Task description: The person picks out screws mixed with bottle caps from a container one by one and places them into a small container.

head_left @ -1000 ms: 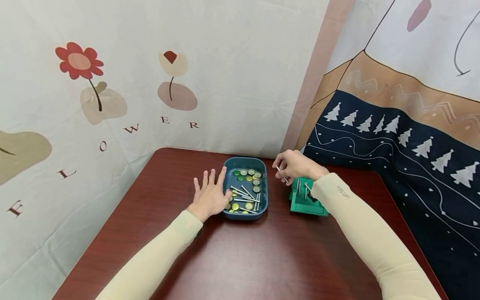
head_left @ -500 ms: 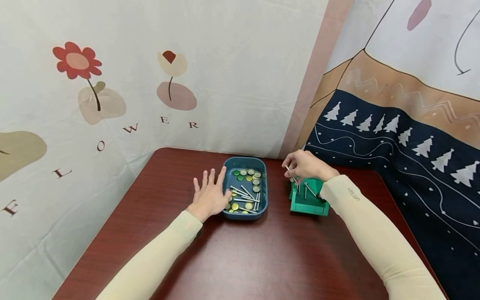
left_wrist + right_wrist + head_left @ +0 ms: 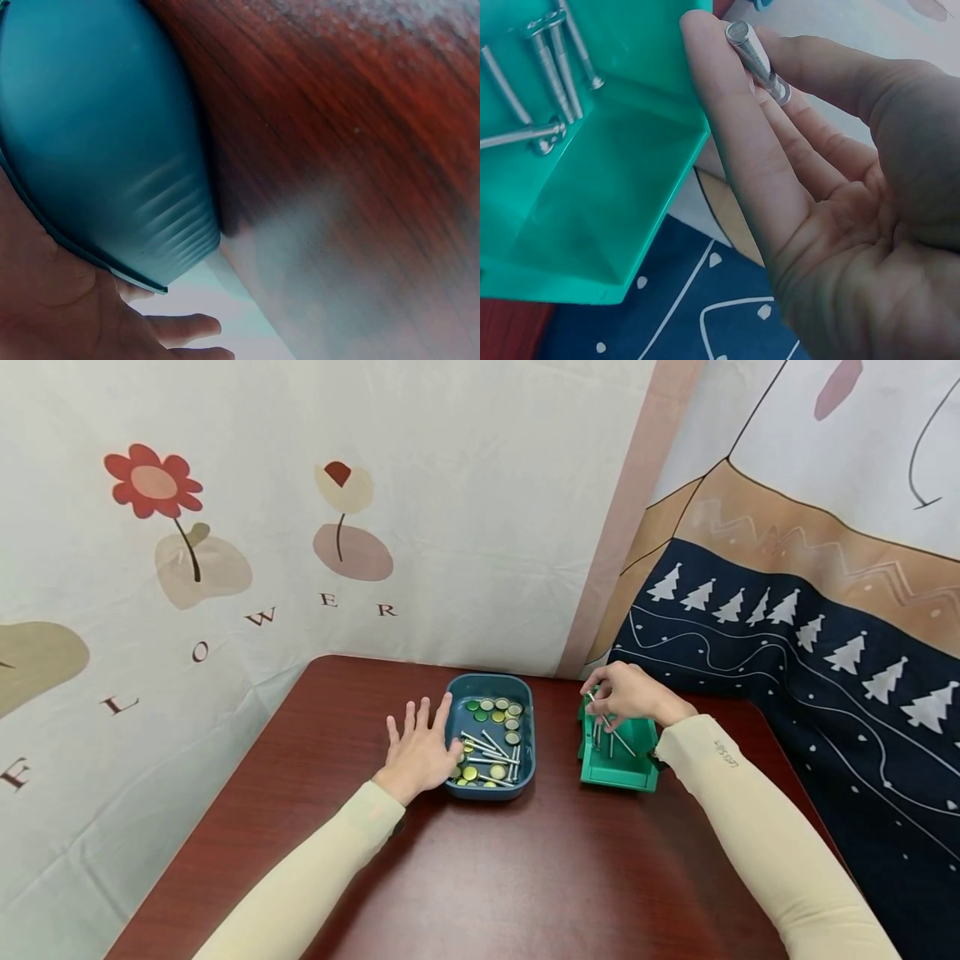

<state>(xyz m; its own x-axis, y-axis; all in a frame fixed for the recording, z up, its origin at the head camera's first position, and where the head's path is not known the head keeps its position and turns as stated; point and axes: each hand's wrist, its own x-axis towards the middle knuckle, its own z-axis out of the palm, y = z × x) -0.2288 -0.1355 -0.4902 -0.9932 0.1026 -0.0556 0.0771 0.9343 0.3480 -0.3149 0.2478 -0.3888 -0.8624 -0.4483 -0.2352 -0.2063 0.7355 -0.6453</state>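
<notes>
My left hand [image 3: 420,752] has its fingers spread and rests against the left rim of a blue tray [image 3: 533,752]. In the left wrist view the palm lies along the rim, beside the tray's outer wall [image 3: 105,127]. Inside the tray are several long silver bolts [image 3: 491,761] and round green, yellow and pale disc-like pieces [image 3: 498,772]. Over the far left part of a green bin [image 3: 618,778], my right hand [image 3: 633,692] pinches a silver bolt [image 3: 754,54] between thumb and fingers. Several other bolts [image 3: 553,71] lie in the bin.
Both containers stand near the back of a dark red-brown table [image 3: 480,877], with the green bin to the right. A pale curtain [image 3: 465,527] hangs behind, and a dark blue cloth printed with trees [image 3: 750,652] hangs at the right.
My right hand has moved right with the bolt, from the gap between the two containers to over the green bin. The left hand has stayed in place.
</notes>
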